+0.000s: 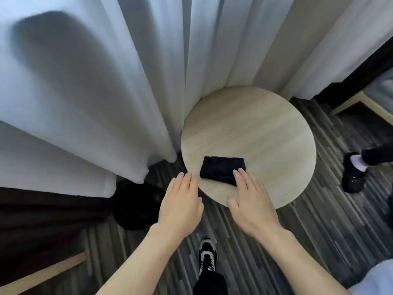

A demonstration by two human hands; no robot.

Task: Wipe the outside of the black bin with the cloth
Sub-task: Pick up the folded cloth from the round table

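Hovering flat, fingers spread and empty: left hand [180, 201] off table [265, 128] edge, right hand [251, 201] beside cloth [222, 169].

One round wooden table [255, 133] stands at the centre, toward three o'clock. One dark folded cloth [221, 169] lies on it, near its six o'clock edge. One black bin [136, 206] sits on the floor at about eight o'clock from the table. Two bare hands show: the left hand [180, 201] and the right hand [251, 201], both flat with fingers spread. Two shoes are in view: one black-and-white sneaker [207, 256] at six o'clock and one black shoe [353, 175] at three o'clock. White curtains [106, 71] fill the upper half; their folds cannot be counted reliably.
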